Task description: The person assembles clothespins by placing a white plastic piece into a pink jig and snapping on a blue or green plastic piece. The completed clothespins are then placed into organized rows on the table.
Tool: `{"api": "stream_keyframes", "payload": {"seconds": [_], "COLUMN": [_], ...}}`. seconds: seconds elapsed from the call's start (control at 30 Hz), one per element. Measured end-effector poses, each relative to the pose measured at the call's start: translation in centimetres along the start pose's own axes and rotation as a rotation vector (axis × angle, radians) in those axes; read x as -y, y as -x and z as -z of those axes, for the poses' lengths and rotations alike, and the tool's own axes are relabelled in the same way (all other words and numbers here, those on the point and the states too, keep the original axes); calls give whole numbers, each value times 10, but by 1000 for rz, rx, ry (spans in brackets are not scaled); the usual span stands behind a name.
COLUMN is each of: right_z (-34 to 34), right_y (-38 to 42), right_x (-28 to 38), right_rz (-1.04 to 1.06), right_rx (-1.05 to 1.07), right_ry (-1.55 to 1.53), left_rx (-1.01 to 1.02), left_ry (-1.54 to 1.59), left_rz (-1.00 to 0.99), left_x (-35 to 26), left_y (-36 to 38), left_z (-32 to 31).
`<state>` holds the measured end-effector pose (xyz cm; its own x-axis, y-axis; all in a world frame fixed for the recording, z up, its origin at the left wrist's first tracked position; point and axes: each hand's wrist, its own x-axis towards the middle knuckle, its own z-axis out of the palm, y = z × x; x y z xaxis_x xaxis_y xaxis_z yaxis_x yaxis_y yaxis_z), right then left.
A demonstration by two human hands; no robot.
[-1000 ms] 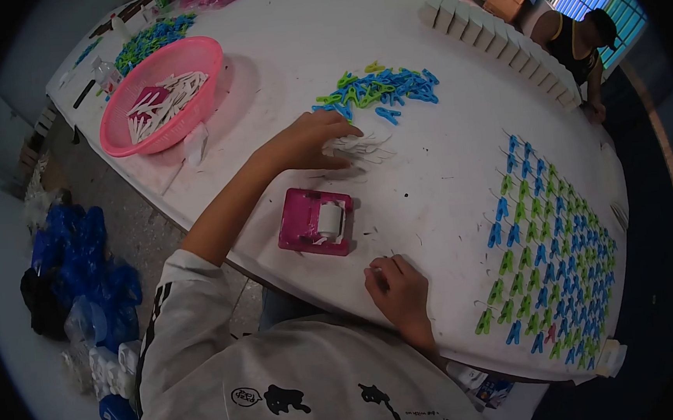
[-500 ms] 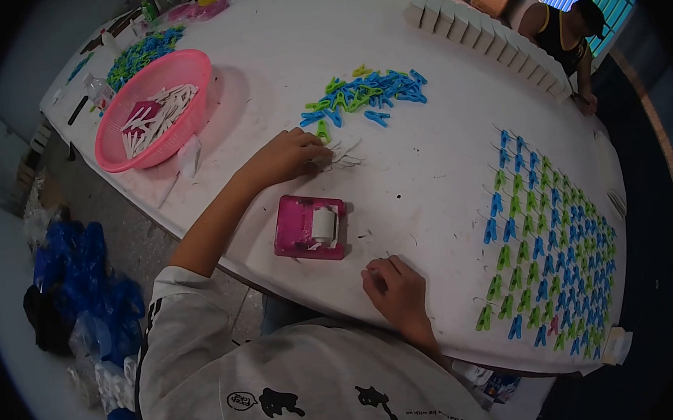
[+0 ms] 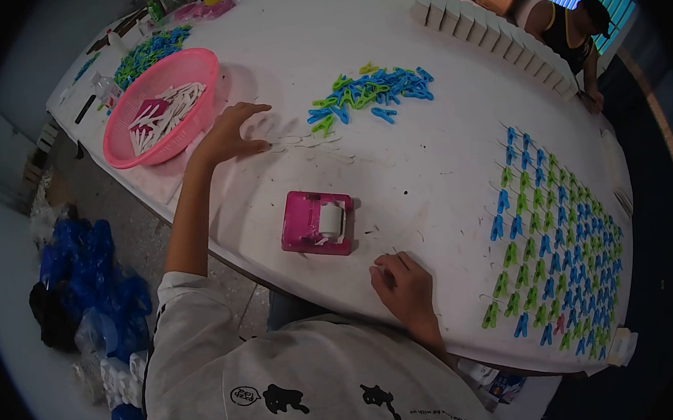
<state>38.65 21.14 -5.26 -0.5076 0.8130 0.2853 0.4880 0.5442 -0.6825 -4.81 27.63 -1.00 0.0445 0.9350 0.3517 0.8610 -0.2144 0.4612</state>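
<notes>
My left hand (image 3: pixel 231 136) is open above the table, its thumb and fingers spread apart with nothing between them. Thin white strips (image 3: pixel 308 139) lie just right of its thumb, below a pile of blue and green clothes pegs (image 3: pixel 375 88). My right hand (image 3: pixel 406 289) rests near the table's front edge with its fingers curled in; whatever they hold, if anything, is hidden. Between the two hands sits a magenta tape dispenser (image 3: pixel 302 224) with a white roll (image 3: pixel 330 220) in it.
A pink basket (image 3: pixel 213 86) of white strips stands left. Pegs with thin strips (image 3: pixel 557 241) lie in rows at right. White boxes (image 3: pixel 488 37) line the far edge, near another person (image 3: pixel 570 34). More pegs (image 3: pixel 150 55) lie at far left.
My left hand has moved left, away from the peg pile and white strips, and its fingers have spread. My right hand stays curled in place. The view has shifted slightly.
</notes>
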Motion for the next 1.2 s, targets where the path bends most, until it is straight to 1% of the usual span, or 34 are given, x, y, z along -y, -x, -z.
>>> {"api": "stream_keyframes", "payload": {"seconds": [0.07, 0.1, 0.17, 0.2, 0.27, 0.3, 0.37, 0.5, 0.57, 0.6, 0.67, 0.7, 0.73, 0.77, 0.8, 0.87, 0.9, 1.03, 1.13, 1.2], "right_z": [1, 1, 1, 1, 1, 1, 1, 1, 1, 1, 0, 0, -1, -1, -1, -1, 0, 3, 1, 2], "right_y": [0, 0, -1, -1, -2, -1, -1, -1, -2, -1, -1, -1, -1, 0, 0, 1, 1, 2, 1, 0], "right_x": [0, 1, 1, 1, 3, 3, 3, 3, 3, 3, 3, 3, 2, 2, 1, 1, 1, -2, -2, -1], "right_rz": [0, -1, 4, 1, -5, -14, -10, -2, -10, -17, -10, -3, -1, -4, -8, -15, -21, 0, 2, 16], "right_rx": [12, 17, 20, 17, 19, 20, 19, 12, 12, 18, 17, 15, 13, 10, 4, -4, -3, -7, -10, -2], "right_ry": [1, 3, 9, 17, 16, 17, 15, 22, 25, 27, 35, 39, 44, 31, 20, 8, -10, -7, -19, 14], "left_rx": [101, 96, 288, 286, 190, 192, 203, 258, 75, 76, 156, 151, 197, 243, 239, 334, 329, 380, 340, 274], "left_ry": [-164, -165, -382, -382, -76, -73, 51, -47, -48, -45, -48, -46, -49, -52, -51, -155, -166, -90, -131, -151], "left_rz": [129, 136, 286, 290, 336, 337, 358, 369, 153, 151, 1, -1, -103, -208, -217, -384, -462, -508, -450, -348], "left_x": [15, 21, 18, 17, 15, 14, 13, 2, -9, -16, -49, -60, -68, -75, -81, -89, -88, -68, -62, -59], "left_y": [7, 9, 9, 11, 15, 15, 12, 4, 2, -2, -20, -27, -34, -39, -43, -51, -55, -61, -44, -27], "left_z": [1, -5, -12, -13, -16, -17, -16, -8, -9, -14, -26, -37, -51, -63, -72, -89, -96, -98, -76, -62]}}
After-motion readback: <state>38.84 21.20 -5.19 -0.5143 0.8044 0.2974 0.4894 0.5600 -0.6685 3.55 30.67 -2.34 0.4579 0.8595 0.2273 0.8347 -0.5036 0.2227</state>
